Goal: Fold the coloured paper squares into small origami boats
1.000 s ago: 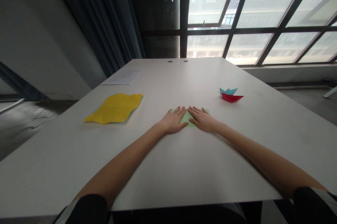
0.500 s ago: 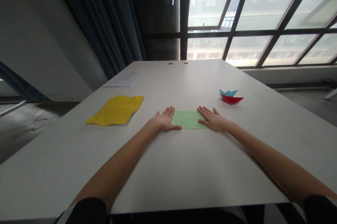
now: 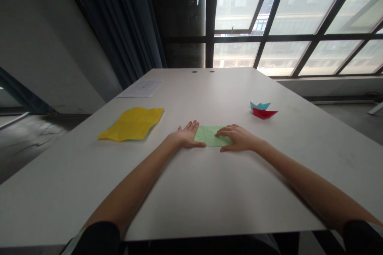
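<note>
A light green sheet of folded paper (image 3: pixel 209 136) lies flat on the white table, a creased rectangle with its long side across my view. My left hand (image 3: pixel 189 135) rests flat on its left end, fingers pointing away and thumb along the near edge. Over the right end is my right hand (image 3: pixel 237 138), palm down, with curved fingers and the thumb apart near the front edge. Its palm hides the paper's right end. Neither hand grips the sheet.
Yellow paper sheets (image 3: pixel 131 124) lie to the left, a bluish edge showing beneath. At the right stand a blue paper boat (image 3: pixel 260 105) and a red paper boat (image 3: pixel 264 113). A printed white sheet (image 3: pixel 140 88) lies at the far left of the table (image 3: pixel 191 191).
My right hand has slid left over the green paper, and its fingers have gone from stretched out to curved. My left hand and the paper have stayed in place.
</note>
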`<action>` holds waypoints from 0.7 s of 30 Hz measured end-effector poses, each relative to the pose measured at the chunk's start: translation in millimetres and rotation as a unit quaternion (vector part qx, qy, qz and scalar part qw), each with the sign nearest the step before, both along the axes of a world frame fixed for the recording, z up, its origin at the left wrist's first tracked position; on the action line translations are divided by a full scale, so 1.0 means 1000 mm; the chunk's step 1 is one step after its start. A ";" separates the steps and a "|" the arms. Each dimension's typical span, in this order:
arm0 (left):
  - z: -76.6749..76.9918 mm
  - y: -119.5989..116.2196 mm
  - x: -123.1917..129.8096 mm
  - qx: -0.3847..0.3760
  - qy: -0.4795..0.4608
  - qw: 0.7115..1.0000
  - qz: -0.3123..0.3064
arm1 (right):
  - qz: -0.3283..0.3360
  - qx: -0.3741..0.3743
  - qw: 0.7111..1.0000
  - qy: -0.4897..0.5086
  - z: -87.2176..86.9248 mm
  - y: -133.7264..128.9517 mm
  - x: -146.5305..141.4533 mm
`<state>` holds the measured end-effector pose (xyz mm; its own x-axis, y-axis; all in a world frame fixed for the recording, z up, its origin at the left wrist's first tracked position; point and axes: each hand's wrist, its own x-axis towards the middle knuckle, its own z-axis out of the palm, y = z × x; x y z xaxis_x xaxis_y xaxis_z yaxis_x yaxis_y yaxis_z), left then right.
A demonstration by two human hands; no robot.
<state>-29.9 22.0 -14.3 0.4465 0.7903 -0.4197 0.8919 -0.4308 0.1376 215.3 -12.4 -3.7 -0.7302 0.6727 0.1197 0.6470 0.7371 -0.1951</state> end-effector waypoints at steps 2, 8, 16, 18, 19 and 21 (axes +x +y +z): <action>0.004 0.000 -0.001 -0.012 -0.001 1.000 -0.009 | 0.003 -0.015 1.000 -0.004 0.001 -0.001 -0.001; 0.013 0.004 -0.006 -0.029 -0.023 0.999 -0.027 | 0.011 -0.014 1.000 -0.008 0.005 -0.002 -0.001; 0.013 0.013 -0.016 -0.030 -0.047 0.996 -0.063 | 0.025 -0.010 1.000 -0.013 0.008 -0.003 -0.002; 0.017 0.012 -0.016 -0.030 -0.049 0.996 -0.062 | 0.016 -0.002 1.000 -0.021 0.008 -0.003 -0.003; 0.019 0.012 -0.015 -0.031 -0.049 0.997 -0.059 | 0.008 0.003 1.000 -0.026 0.008 -0.003 -0.004; 0.024 0.010 -0.015 -0.034 -0.052 0.997 -0.050 | -0.016 0.008 0.999 -0.032 0.008 -0.004 -0.006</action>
<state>-44.7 32.1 9.6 0.5653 0.7108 -0.4185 0.8245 -0.5030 0.2594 209.7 -16.5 4.4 -0.7143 0.6949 0.0837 0.6818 0.7178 -0.1408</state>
